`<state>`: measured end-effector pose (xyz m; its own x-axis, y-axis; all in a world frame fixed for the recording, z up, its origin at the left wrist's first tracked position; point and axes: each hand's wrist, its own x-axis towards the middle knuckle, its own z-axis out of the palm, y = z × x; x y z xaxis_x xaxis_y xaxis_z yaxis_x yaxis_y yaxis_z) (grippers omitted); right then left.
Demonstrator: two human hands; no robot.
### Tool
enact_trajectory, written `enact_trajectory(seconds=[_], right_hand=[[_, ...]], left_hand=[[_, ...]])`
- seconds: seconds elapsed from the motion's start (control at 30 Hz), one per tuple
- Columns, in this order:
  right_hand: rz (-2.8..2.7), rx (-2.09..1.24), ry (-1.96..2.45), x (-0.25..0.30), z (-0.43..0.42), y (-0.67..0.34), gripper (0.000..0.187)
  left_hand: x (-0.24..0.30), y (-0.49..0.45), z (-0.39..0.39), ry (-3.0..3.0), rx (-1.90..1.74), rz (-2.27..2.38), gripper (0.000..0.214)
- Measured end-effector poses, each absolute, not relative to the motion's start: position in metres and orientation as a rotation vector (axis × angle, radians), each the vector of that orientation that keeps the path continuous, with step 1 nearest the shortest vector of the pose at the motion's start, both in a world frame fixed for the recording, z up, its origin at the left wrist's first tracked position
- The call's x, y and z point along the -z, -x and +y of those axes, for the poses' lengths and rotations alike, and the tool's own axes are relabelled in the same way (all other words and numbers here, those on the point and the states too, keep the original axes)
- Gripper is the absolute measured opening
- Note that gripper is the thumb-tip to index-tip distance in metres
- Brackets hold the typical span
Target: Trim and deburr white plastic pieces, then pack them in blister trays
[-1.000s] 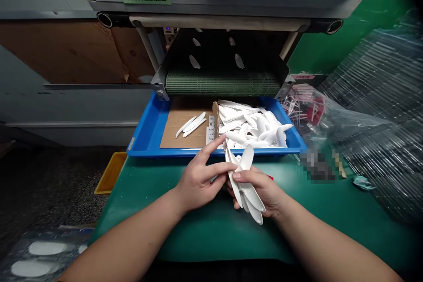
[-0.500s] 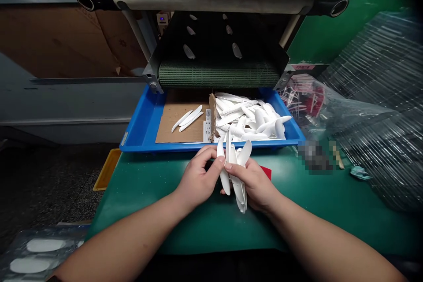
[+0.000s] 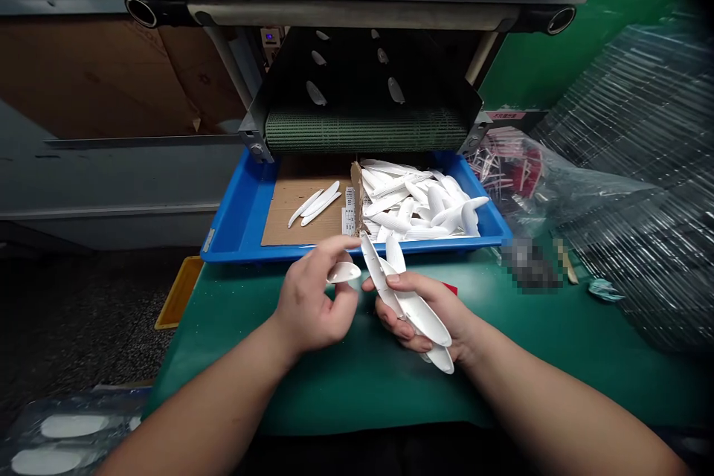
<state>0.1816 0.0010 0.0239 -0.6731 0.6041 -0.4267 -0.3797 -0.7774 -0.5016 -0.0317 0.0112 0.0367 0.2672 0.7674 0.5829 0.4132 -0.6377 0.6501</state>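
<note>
My right hand (image 3: pixel 429 305) is closed around several long white plastic pieces (image 3: pixel 416 312), oval and shell-like, fanned out over the table. In my left hand (image 3: pixel 317 294), a single white plastic piece (image 3: pixel 344 272) is held, one end sticking out between the curled fingers. The left index finger reaches toward the tip of the right hand's bundle; whether it touches cannot be told. Just beyond the hands stands a blue tray (image 3: pixel 245 247). Its right side holds a heap of white pieces (image 3: pixel 418 201), and on its left side a few more lie on cardboard (image 3: pixel 284 230).
Above the tray ends a green conveyor belt (image 3: pixel 365 130) carrying several pieces in two rows. A clear plastic bag (image 3: pixel 518 163) of pink and white scraps and stacked transparent trays (image 3: pixel 630 163) stand right. A yellow bin (image 3: pixel 181 294) sits lower left, beside the green table (image 3: pixel 335 394).
My left hand has drawn away leftward with one white piece. The bundle in my right hand has tilted, its lower ends now pointing right. The view has shifted slightly.
</note>
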Motion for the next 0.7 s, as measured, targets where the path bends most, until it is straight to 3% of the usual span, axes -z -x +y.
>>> enact_trajectory(seconds=[0.1, 0.2, 0.33, 0.5, 0.63, 0.7], right_hand=[[-0.514, -2.505, 0.758, -0.023, 0.005, -0.183, 0.032], [-0.535, -2.537, 0.767, -0.022, 0.008, -0.184, 0.035], [-0.549, -2.481, 0.798, -0.023, 0.010, -0.187, 0.034], [-0.615, -2.267, 0.859, -0.026, 0.009, -0.187, 0.033], [-0.652, -1.955, 0.864, -0.026, 0.007, -0.183, 0.039], [-0.699, -1.867, 0.874, -0.025, 0.005, -0.182, 0.042]], left_hand=[[-0.044, 0.038, 0.012, -2.512, -0.974, 1.018, 0.061], [-0.046, 0.041, 0.016, -2.581, -0.730, 1.001, 0.056], [-0.047, 0.045, 0.023, -2.576, -0.880, 1.061, 0.023], [-0.051, 0.046, 0.024, -2.285, -0.980, 1.128, 0.002], [-0.049, 0.034, 0.017, -1.696, -0.802, 1.115, 0.025], [-0.045, 0.026, 0.012, -1.493, -0.768, 1.049, 0.025]])
